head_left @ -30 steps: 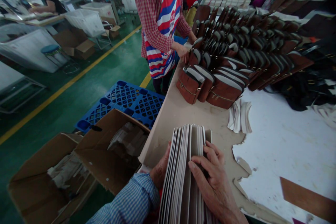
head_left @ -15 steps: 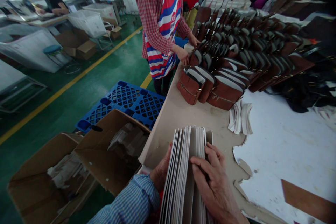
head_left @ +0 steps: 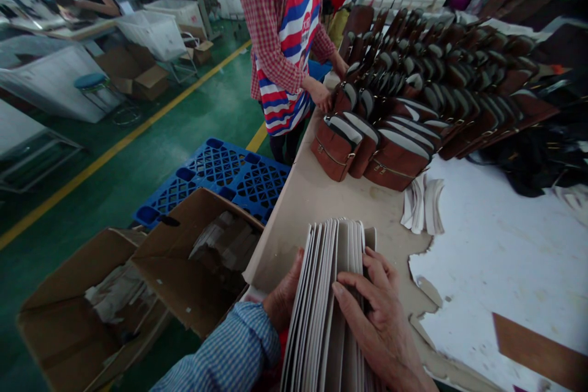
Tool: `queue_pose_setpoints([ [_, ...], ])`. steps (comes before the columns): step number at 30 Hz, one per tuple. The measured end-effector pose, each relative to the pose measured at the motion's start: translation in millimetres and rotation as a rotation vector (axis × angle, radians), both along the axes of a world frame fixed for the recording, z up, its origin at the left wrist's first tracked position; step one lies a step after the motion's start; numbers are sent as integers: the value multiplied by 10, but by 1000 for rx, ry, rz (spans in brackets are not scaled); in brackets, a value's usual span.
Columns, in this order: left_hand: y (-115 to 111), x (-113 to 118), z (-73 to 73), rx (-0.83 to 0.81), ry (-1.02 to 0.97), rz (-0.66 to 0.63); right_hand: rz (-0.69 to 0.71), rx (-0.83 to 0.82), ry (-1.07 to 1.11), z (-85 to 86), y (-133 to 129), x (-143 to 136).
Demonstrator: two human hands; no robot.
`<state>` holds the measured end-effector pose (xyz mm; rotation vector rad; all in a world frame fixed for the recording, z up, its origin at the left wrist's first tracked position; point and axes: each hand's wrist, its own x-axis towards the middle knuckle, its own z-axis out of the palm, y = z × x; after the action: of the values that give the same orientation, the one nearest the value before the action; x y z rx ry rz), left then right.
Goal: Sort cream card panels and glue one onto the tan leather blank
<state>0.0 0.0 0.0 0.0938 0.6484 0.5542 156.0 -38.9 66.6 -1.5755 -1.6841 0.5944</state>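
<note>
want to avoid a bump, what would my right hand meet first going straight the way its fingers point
Most likely the stack of pale boards; the right hand touches it, though how deep its fingers sit is unclear.

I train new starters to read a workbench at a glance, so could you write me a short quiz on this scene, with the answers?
1. Multiple choice: what do the left hand and right hand hold between them?
a) a cardboard box
b) a stack of thin, pale sheets
c) a blue stool
2. True or false: the blue pallet lies on the green floor, beside the table.
3. Fill in the blank: the apron of the person standing near the brown bags is striped in red, white and ____.

Key: 1 b; 2 true; 3 blue.
</note>
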Motion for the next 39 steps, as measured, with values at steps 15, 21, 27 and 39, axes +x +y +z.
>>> queue_pose_setpoints([
  [15,-1,-51,103,-66,-29,-53,3,49,-124,12,15,-18],
  [21,-31,-45,44,-32,-3,36,9,115,-200,-23,-2,1],
  [27,-10,52,-164,-52,-25,3,35,131,-153,-2,-23,13],
  [39,2,77,-284,-118,-61,-110,-14,10,-56,15,-40,43],
])
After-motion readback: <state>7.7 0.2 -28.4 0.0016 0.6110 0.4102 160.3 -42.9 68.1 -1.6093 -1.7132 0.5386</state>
